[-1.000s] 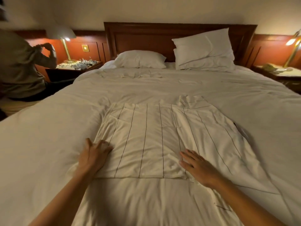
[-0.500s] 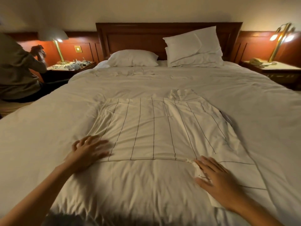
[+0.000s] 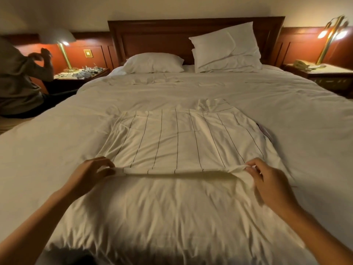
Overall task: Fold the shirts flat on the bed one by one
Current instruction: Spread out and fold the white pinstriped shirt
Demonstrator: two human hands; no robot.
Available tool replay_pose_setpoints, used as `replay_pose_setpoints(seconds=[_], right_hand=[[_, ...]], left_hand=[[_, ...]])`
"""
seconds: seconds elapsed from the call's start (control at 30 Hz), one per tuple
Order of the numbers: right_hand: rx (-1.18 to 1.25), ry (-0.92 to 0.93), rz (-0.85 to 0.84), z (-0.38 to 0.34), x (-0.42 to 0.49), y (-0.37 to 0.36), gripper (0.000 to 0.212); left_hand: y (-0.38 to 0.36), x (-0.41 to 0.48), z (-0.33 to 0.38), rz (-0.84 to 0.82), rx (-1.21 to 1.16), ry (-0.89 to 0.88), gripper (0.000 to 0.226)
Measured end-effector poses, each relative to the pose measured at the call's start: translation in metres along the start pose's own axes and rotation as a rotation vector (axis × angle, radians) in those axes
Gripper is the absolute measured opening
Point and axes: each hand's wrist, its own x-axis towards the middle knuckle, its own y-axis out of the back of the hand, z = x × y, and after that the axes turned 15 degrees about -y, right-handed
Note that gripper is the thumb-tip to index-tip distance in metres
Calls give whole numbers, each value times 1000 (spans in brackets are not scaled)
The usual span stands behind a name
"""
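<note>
A white shirt with thin dark stripes lies spread on the white bed, collar end toward the pillows. Its near hem is raised a little off the cover and stretched between my hands. My left hand pinches the hem's left corner. My right hand pinches the bunched right corner. The shirt's right side is folded inward, and a dark bit of fabric shows under its right edge.
Two white pillows lean at the wooden headboard. Nightstands with brass lamps stand on both sides. A person sits at the bed's left edge by the left lamp.
My hands went from lying flat on the shirt to its near hem. Both now pinch the hem's corners and hold it lifted off the cover.
</note>
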Motion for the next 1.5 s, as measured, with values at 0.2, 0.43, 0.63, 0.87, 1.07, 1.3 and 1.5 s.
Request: replay_pose_setpoints(seconds=[0.2,0.43,0.63,0.87,1.07,1.3,1.5], right_hand=[[-312,-51,-572,-23,123,0,16],[-374,-86,6,-43,226,-56,36],[-435,-341,114,45,163,-79,58],[-330,-416,47,63,154,-75,48],[-268,-312,-110,52,180,-33,47],[-819,-307,-549,9,206,45,63],[-979,-269,-564,0,155,19,102]], left_hand=[[18,67,-25,-69,66,136,13],[3,152,-64,-32,353,377,29],[-41,130,-85,-184,388,652,86],[-54,125,-76,9,228,605,55],[-29,121,-71,129,115,556,40],[45,119,-55,-317,273,592,47],[32,69,-41,-572,529,653,96]])
